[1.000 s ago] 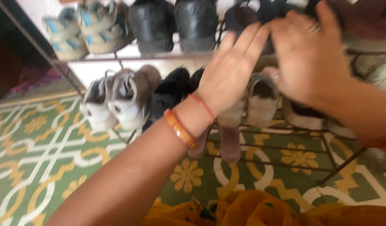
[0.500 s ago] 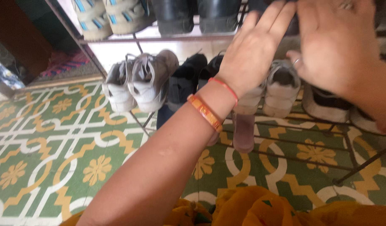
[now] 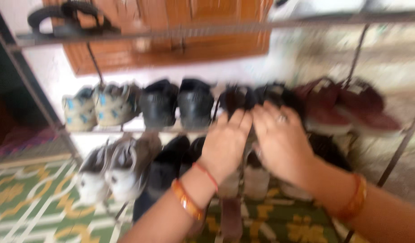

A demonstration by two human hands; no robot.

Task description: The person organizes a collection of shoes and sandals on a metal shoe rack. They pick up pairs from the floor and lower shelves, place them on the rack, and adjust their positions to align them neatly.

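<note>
The picture is blurred by motion. My left hand (image 3: 225,146) and my right hand (image 3: 281,144) are raised side by side, palms forward and fingers stretched out. Their fingertips reach the heels of a dark pair of shoes (image 3: 257,96) on the middle shelf of a metal shoe rack (image 3: 126,32). Neither hand has closed around anything. An orange bangle and a red thread circle my left wrist, and another orange bangle is on my right wrist. Beneath my hands, a light-coloured pair of shoes (image 3: 256,180) on the lower shelf is partly hidden.
The middle shelf also holds grey shoes with blue marks (image 3: 99,105), black shoes (image 3: 178,103) and maroon shoes (image 3: 347,105). Grey-white sneakers (image 3: 110,168) and black shoes (image 3: 171,162) are lower down. A black sandal (image 3: 65,18) lies on top. Behind is a wooden door (image 3: 180,40), below a patterned green tile floor (image 3: 27,202).
The view has tilted up, showing the top shelf and door. Both hands have come closer together and now sit against the dark pair on the middle shelf.
</note>
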